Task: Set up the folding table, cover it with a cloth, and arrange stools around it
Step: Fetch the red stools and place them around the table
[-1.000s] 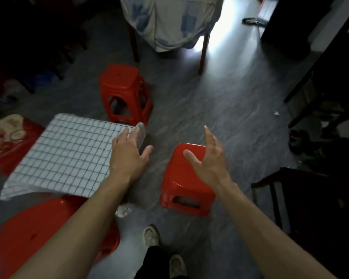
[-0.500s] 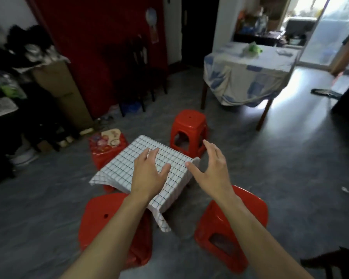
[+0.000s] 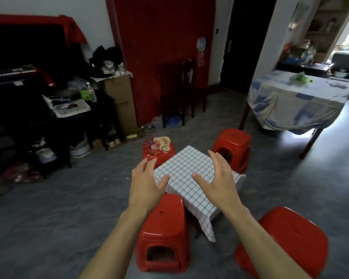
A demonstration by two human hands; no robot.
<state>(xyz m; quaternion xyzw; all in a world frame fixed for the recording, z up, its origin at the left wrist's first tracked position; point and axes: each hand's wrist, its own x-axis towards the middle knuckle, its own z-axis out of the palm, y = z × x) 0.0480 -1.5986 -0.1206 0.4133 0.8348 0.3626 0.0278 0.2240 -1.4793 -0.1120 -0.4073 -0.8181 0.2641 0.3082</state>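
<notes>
**A:** Where does it stand?

**B:** The checked cloth (image 3: 191,178) lies at the centre of the frame, over the small bench, which it hides. Four red stools ring it: a patterned-top stool (image 3: 158,147) above and to the left, a far stool (image 3: 233,146) at the upper right, a near-left stool (image 3: 163,228) below, and a near-right stool (image 3: 290,238) at the lower right.

**A:** And the hands?

**B:** The left hand (image 3: 147,184) and the right hand (image 3: 218,178) are both open with fingers spread and grip nothing. They are held over the cloth. I cannot tell whether they touch it.

**A:** So it looks nearly done. What could spoil it?

**B:** Mostly the cloth. One corner hangs long toward the bottom of the frame, just beside the near-left stool. If that stool is nudged inward it may catch the corner and drag the cloth askew or off.

**A:** Anything else?

**B:** The near-right stool looks tilted and sits further out than the others. Shifting it carelessly could knock the bench. The legs are under the cloth, so I cannot judge whether they are locked. A firm press on top might fold an unlocked one.
</notes>
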